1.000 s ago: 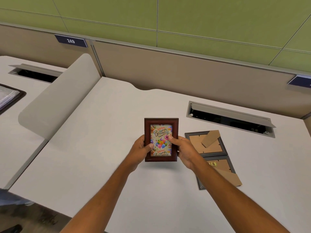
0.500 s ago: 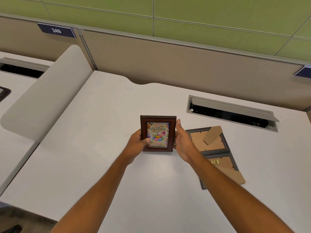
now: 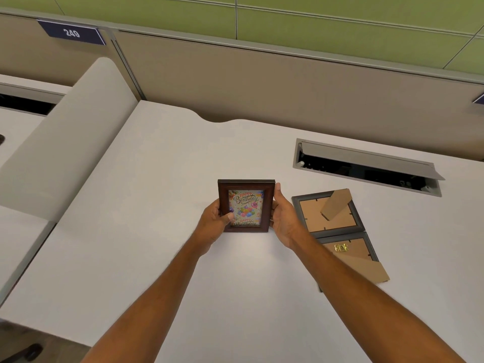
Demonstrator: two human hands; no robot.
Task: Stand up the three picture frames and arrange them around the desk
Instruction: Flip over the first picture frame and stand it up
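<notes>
A dark brown picture frame [image 3: 246, 185] with a Happy Birthday balloon card stands upright, tilted back, at the middle of the white desk [image 3: 146, 231]. My left hand [image 3: 213, 226] grips its left edge, thumb on the front. My right hand [image 3: 284, 222] holds its right edge. Right of it two grey frames lie face down, touching: the farther one [image 3: 327, 216] has its cardboard stand raised, the nearer one [image 3: 351, 251] has a brass hanger and its stand folded out flat.
An open cable hatch [image 3: 366, 166] is set into the desk behind the flat frames. A beige partition wall [image 3: 262, 82] runs along the back, with a sign reading 249 [image 3: 71, 33]. A curved grey divider [image 3: 65, 132] separates the neighbouring desk at left.
Both hands have carried the brown frame a little farther from me and set it more upright. My right hand slid from the frame's front to its right edge.
</notes>
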